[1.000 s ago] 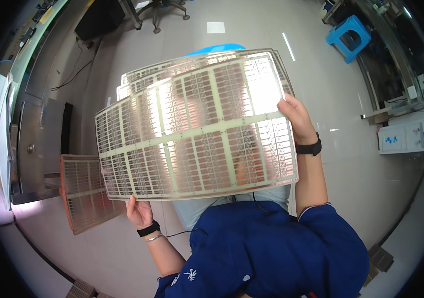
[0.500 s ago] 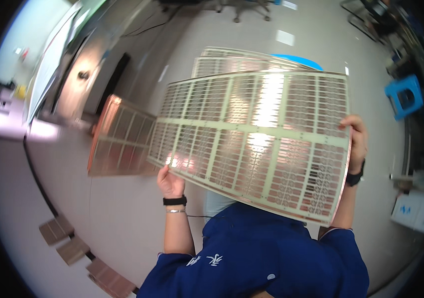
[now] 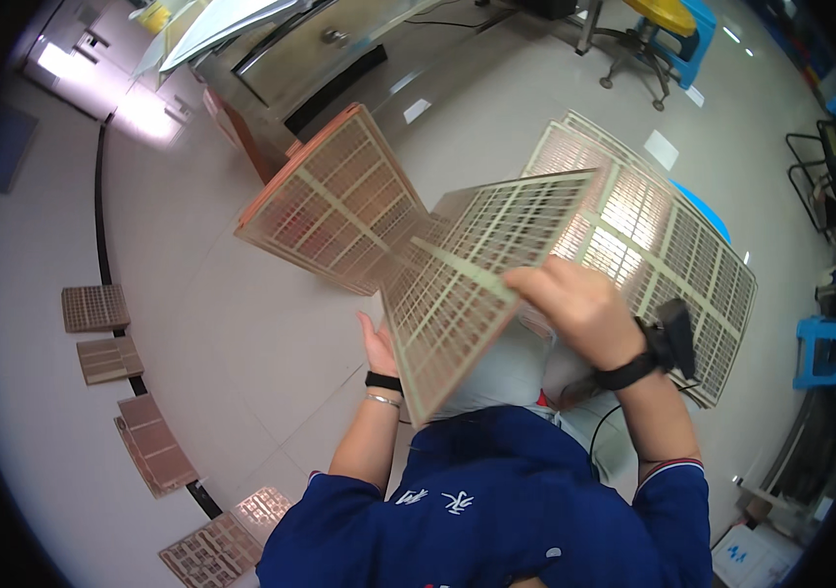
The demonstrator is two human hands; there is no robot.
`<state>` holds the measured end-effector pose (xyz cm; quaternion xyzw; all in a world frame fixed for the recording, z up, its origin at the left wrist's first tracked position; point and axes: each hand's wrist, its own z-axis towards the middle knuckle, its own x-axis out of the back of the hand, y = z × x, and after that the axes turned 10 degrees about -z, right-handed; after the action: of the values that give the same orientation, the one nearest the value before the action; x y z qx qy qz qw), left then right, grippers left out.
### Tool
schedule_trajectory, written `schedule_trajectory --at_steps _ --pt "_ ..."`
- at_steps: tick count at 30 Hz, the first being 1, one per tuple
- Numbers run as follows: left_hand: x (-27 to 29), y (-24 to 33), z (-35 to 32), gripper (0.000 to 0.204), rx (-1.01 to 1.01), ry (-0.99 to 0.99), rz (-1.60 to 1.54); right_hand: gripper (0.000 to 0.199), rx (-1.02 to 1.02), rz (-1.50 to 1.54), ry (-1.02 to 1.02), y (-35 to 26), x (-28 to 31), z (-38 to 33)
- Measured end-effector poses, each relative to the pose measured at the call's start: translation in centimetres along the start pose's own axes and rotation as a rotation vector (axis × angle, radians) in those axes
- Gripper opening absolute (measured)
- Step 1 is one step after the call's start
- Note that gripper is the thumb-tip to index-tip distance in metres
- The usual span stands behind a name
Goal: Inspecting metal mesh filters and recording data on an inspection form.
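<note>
I hold a pale green mesh filter panel (image 3: 467, 284) in front of my chest, turned steeply on edge. My left hand (image 3: 377, 343) grips its lower left edge, palm up. My right hand (image 3: 579, 306), with a black wrist device, lies closed over the panel's right edge. The panel's top left corner overlaps a reddish mesh panel (image 3: 330, 201) that leans against a metal cabinet (image 3: 339, 44). Behind my right hand, a stack of similar pale panels (image 3: 668, 240) rests over a blue object (image 3: 707, 211).
Several small brown grid mats (image 3: 95, 307) lie along a black line (image 3: 99, 206) curving over the pale floor at left. A blue stool (image 3: 824, 348) stands at right, and a swivel chair base (image 3: 638, 59) at the top.
The panel has swung from lying wide and flat before me to a steep tilt, moving left toward the leaning reddish panel. My right hand shifted from the far edge inward.
</note>
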<state>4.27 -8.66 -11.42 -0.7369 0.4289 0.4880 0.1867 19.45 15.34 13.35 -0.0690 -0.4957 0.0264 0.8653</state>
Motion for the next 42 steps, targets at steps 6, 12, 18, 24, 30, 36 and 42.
schedule_trajectory --at_steps 6,12,18,24,30,36,42 --pt "-2.8 -0.9 -1.6 0.057 -0.111 0.313 -0.125 0.015 0.041 0.068 -0.26 -2.3 -8.1 0.8" --pt "9.6 1.8 2.7 0.036 0.051 -0.292 -0.264 0.019 -0.031 0.183 -0.371 -3.1 -11.8 -0.1" --pt "10.8 4.8 5.3 0.039 -0.22 -0.05 -0.129 0.035 -0.105 0.349 -0.234 -2.8 -10.5 0.3" --pt "4.3 7.6 7.6 0.07 -0.24 0.158 -0.764 0.039 -0.271 0.402 -0.198 -0.9 -6.3 0.0" --pt "-0.4 7.7 9.9 0.058 -0.518 0.17 -0.667 0.039 -0.48 0.477 -0.196 0.0 -3.4 -3.8" --pt "-3.0 1.4 10.0 0.043 -0.223 0.098 -0.038 0.035 -0.853 0.416 0.029 3.2 -1.1 -11.4" --pt "-10.4 -3.6 7.6 0.031 0.226 -0.161 0.346 0.034 -1.089 0.044 0.181 7.0 3.4 -19.9"
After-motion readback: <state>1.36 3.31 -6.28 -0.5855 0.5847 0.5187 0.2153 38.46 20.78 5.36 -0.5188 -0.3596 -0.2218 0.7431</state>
